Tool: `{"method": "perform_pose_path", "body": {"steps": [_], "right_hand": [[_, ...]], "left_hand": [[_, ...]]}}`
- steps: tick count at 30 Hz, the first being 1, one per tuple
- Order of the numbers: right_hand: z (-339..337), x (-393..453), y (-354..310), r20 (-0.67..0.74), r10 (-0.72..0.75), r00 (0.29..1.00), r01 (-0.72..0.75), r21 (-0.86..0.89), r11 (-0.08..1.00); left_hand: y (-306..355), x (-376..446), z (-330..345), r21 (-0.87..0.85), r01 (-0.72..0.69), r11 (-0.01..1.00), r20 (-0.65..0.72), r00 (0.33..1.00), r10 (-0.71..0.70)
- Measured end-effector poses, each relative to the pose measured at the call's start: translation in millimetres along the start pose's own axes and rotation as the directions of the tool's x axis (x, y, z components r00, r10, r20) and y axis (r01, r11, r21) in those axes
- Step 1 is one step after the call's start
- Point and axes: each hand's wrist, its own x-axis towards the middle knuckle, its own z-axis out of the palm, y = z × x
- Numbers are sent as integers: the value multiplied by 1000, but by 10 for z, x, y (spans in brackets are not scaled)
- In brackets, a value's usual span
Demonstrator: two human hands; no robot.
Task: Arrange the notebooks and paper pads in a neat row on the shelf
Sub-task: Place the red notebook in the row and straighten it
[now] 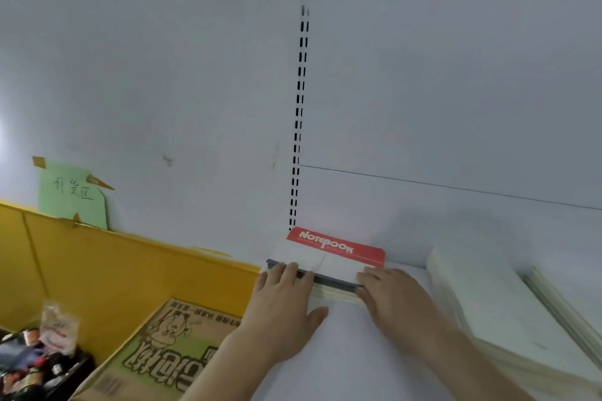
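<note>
Item: notebook stack (pixel 329 265), red-banded cover, lying flat at the back of the white shelf (pixel 351 352), my left hand (pixel 281 306) and right hand (pixel 392 295) pressing its front edge with straight fingers, beside paper pads (pixel 488 299).

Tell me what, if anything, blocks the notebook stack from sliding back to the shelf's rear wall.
Nothing visible does. Both hands, left hand and right hand, press the notebook stack's front edge; it already sits near the rear wall.

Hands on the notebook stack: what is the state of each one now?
Left hand: open, straight fingers pressing the notebook stack.
Right hand: open, fingers flat on the stack's front edge.
</note>
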Motion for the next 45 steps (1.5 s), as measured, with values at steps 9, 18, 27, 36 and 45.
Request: {"method": "perform_pose_path", "body": {"steps": [9,18,27,36,45], "right_hand": [[-457,-270,-538,-411,264,873,-290,-1,957],[-219,-499,-838,-305,140,942,-86,182,979],[-55,-274,-349,80,244,967,-244,-5,970],[-275,-162,-237,9,258,966,-256,-72,964],[-606,-115,-602,-605,383,698,-334,199,921]], "left_hand": [[4,-12,-151,-527,-124,841,-253,967,-15],[115,-1,-130,-923,-106,370,-186,965,-186],[-312,-84,-218,-932,-93,351,-208,930,-304],[-557,-160,-199,-932,-77,355,-211,911,-355],[-586,-192,-256,-953,-135,273,-222,921,-319]]}}
